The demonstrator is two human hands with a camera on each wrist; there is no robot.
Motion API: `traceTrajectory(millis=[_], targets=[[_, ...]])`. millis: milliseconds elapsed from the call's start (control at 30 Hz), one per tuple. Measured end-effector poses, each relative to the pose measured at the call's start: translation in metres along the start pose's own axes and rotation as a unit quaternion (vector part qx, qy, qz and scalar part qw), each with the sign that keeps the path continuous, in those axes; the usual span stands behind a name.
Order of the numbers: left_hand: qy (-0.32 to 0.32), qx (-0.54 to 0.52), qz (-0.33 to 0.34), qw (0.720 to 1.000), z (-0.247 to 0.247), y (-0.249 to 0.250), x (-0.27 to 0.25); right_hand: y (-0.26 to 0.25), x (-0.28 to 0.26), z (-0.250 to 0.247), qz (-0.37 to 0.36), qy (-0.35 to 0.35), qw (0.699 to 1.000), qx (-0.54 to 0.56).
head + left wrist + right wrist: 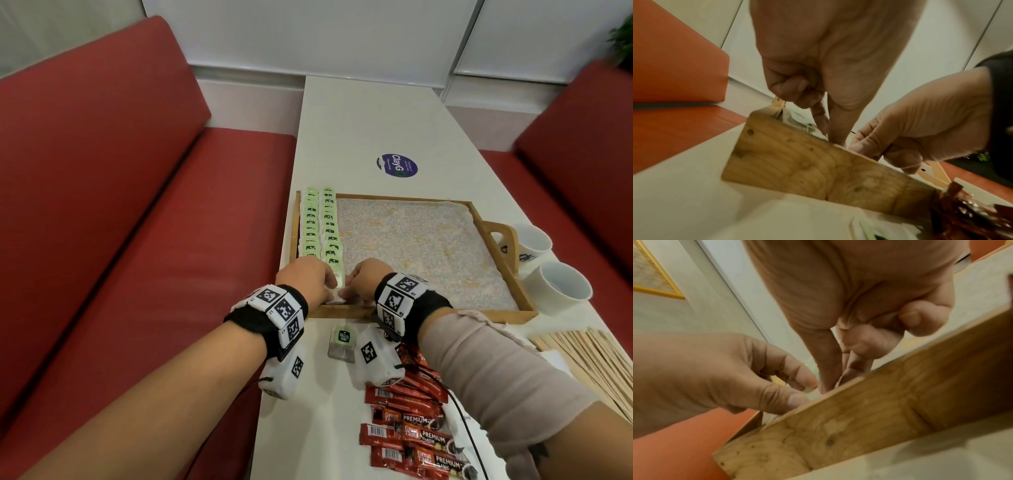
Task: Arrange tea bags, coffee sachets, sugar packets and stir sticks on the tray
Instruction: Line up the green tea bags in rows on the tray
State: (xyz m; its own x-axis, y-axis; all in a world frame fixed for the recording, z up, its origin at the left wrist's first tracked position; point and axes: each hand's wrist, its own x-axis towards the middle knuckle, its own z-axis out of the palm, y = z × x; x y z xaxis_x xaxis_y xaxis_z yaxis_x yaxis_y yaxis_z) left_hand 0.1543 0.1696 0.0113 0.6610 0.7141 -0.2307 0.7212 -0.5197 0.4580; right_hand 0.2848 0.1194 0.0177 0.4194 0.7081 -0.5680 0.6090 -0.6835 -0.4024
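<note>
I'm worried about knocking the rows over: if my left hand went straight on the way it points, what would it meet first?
Probably the nearest tea bag of the right-hand row, just past the left hand; its fingertips seem already on it, though depth is unclear.

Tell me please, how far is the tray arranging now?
Done: two rows of green tea bags fill the tray's left side. In hand: left hand and right hand set a tea bag at the near end. Left: one loose tea bag, coffee sachets, stir sticks; sugar packets not visible.
</note>
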Motion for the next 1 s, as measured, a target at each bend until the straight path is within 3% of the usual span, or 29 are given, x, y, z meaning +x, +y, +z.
traceTrajectory(millis=[100,233,333,500,600,700,833,1000], targets=[[0.028,-0.001,0.007,1.0,0.0,0.002,-0.006,-0.004,-0.006,0.001,0.008,0.032,0.997,-0.07],[0.056,-0.054,-0.004,0.997,-0.003,0.004,-0.021,-0.006,-0.021,-0.004,-0.014,0.063,0.997,-0.05],[0.039,-0.058,-0.02,0.997,-0.003,0.005,-0.034,-0.004,-0.037,-0.003,-0.023,0.072,0.997,-0.024],[-0.048,-0.019,-0.047,0.998,0.013,0.005,-0.051,0.004,-0.057,0.015,-0.024,0.029,0.998,-0.059],[-0.068,0.016,-0.074,0.995,0.026,0.006,-0.055,0.009,-0.061,0.025,-0.018,0.008,0.993,-0.118],[-0.074,0.024,-0.09,0.993,0.035,0.012,-0.06,0.017,-0.064,0.035,-0.009,-0.009,0.991,-0.135],[-0.053,0.011,-0.099,0.994,0.042,0.019,-0.063,0.031,-0.066,0.046,-0.029,0.014,0.997,-0.076],[-0.05,-0.046,-0.114,0.991,0.047,0.019,-0.068,0.033,-0.073,0.045,-0.027,-0.017,0.999,-0.03]])
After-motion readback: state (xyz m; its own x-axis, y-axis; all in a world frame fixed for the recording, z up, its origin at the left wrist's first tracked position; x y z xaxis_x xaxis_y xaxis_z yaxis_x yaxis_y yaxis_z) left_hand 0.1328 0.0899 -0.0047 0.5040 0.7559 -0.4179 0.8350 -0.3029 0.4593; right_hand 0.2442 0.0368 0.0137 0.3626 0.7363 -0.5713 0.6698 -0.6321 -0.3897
